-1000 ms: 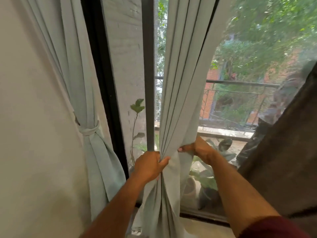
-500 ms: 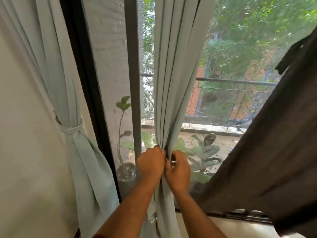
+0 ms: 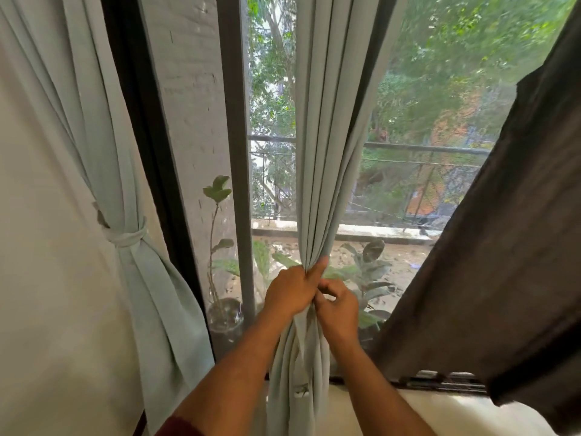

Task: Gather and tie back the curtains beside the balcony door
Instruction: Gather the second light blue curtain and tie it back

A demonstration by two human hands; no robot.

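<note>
A pale green curtain (image 3: 327, 127) hangs in the middle of the window, bunched into narrow folds. My left hand (image 3: 292, 291) is closed around the gathered folds at waist height, index finger pointing up along the cloth. My right hand (image 3: 339, 309) is pressed against it just below and to the right, fingers curled on the same bunch. Below my hands the cloth falls loose to the sill. At the left, a second pale green curtain (image 3: 94, 121) is held back by a matching tie (image 3: 127, 237) knotted around it.
A dark brown curtain (image 3: 509, 253) hangs slanted at the right. A grey window post (image 3: 235, 152) stands just left of the held curtain. Potted plants (image 3: 364, 272) and a balcony railing (image 3: 424, 149) show through the glass. A cream wall (image 3: 47, 309) fills the left.
My hands came together from spread apart, squeezing the middle curtain into a tight bunch. The view has shifted right, and the dark curtain now covers more of the right side.
</note>
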